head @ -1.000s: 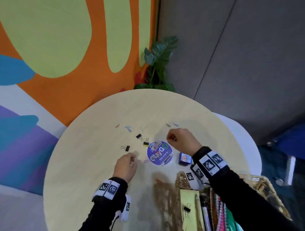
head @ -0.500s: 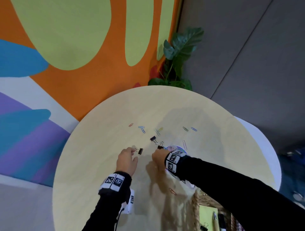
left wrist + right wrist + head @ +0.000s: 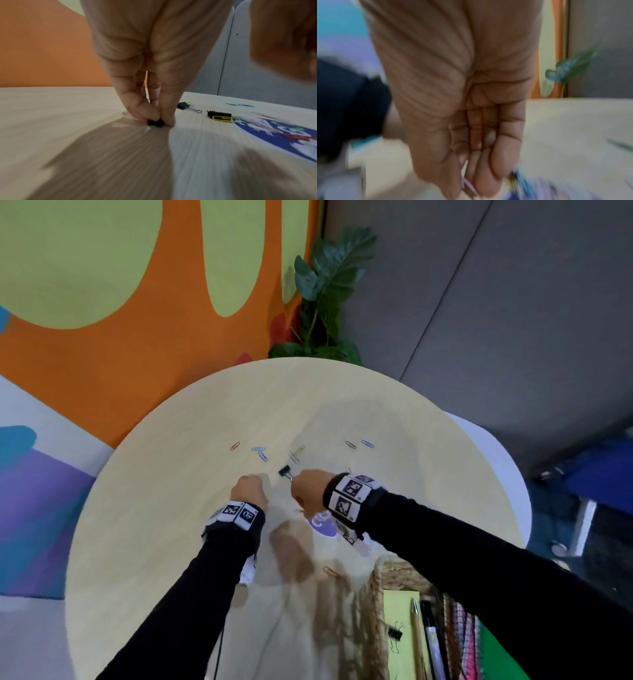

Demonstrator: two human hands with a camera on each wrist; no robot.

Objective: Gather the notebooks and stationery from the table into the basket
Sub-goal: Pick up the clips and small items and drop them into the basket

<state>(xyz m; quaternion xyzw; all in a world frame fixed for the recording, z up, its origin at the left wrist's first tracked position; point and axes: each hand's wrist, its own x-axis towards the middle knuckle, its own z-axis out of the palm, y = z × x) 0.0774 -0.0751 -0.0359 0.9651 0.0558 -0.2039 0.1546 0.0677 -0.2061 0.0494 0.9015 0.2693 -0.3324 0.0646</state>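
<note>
My left hand (image 3: 252,484) pinches a small black binder clip (image 3: 154,123) against the round table (image 3: 171,508) between thumb and fingertips (image 3: 167,119). Just to its right, my right hand (image 3: 305,486) hovers with curled fingers; in the blurred right wrist view it (image 3: 469,180) holds a thin lilac paper clip (image 3: 468,186). Another black binder clip (image 3: 285,471) lies just ahead of that hand. Several coloured paper clips (image 3: 263,456) lie further out. The wicker basket (image 3: 380,580) stands at the near right and holds a yellow notebook (image 3: 399,614), pens and spiral notebooks.
A blue round sticker (image 3: 283,136) lies under my right wrist, with a black clip and a yellow paper clip (image 3: 223,119) at its edge. An orange paper clip (image 3: 330,571) lies near the basket. A potted plant (image 3: 325,292) stands behind the table.
My right hand crossed from the table's right side to just beside the left hand. The left hand reached forward and closed on the small binder clip. The head view tilted further down.
</note>
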